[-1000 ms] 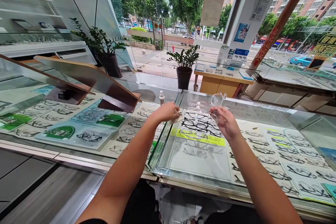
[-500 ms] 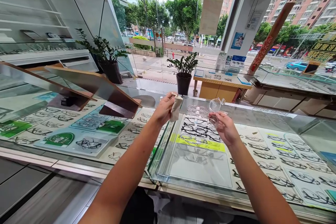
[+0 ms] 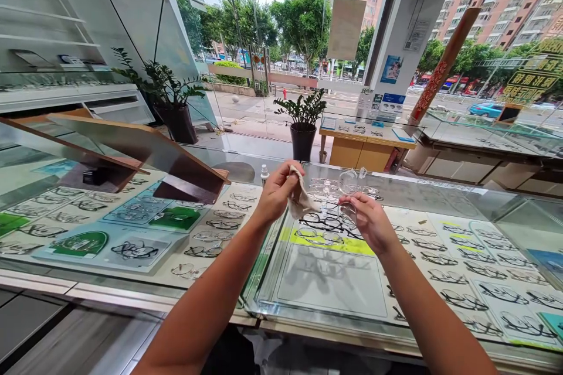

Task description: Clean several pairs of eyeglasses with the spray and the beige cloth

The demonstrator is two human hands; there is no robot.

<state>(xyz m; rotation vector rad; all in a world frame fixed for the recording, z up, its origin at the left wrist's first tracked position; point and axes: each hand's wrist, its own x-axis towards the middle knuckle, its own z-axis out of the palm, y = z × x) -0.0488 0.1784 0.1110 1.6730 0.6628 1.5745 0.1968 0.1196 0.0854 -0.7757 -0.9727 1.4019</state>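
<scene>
My left hand (image 3: pixel 281 190) pinches a beige cloth (image 3: pixel 299 196), which hangs partly unfolded from the fingers. To its right, my right hand (image 3: pixel 367 217) is closed on a pair of clear-framed eyeglasses (image 3: pixel 347 180), one round lens standing above the fingertips and the other below them. The cloth and the eyeglasses are a short way apart, both held over the glass display case (image 3: pixel 329 290). Just behind my left hand stands a small white spray bottle (image 3: pixel 264 174), its lower part hidden by the hand.
Rows of eyeglass frames (image 3: pixel 466 299) lie under the glass on both sides. Two wooden-edged panels (image 3: pixel 185 158) lean on the counter at left. Beyond the counter are a potted plant (image 3: pixel 302 135) and a wooden display table (image 3: pixel 365 149) by the window.
The cloth has opened out from a folded bundle and hangs towards the eyeglasses. My right hand has moved slightly left and down with the eyeglasses. More of the spray bottle shows.
</scene>
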